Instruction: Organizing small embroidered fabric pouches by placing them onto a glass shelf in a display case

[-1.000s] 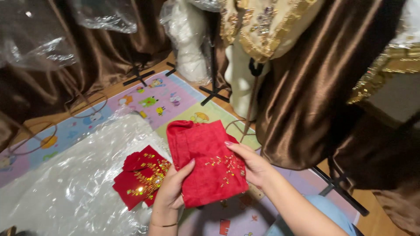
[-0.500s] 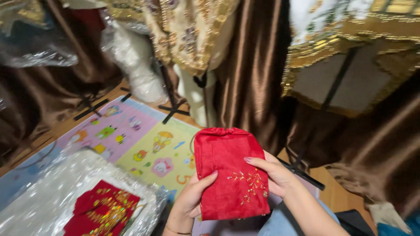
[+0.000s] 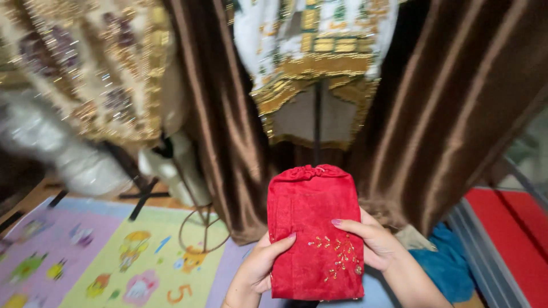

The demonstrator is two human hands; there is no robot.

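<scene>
Brown satin curtains (image 3: 228, 142); colourful play mat (image 3: 114, 256)

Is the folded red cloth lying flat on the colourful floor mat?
No, the folded red cloth with gold embroidery is held up between the left hand and right hand, above the mat.

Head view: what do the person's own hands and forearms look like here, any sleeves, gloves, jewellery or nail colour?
Both hands are bare, with no gloves. The left hand and right hand show no rings, and no watch or bracelet shows at either wrist. The forearms are uncovered as far as the picture's lower edge, with no sleeve in view. The nails on the right hand's fingers look painted a pinkish purple.
</scene>
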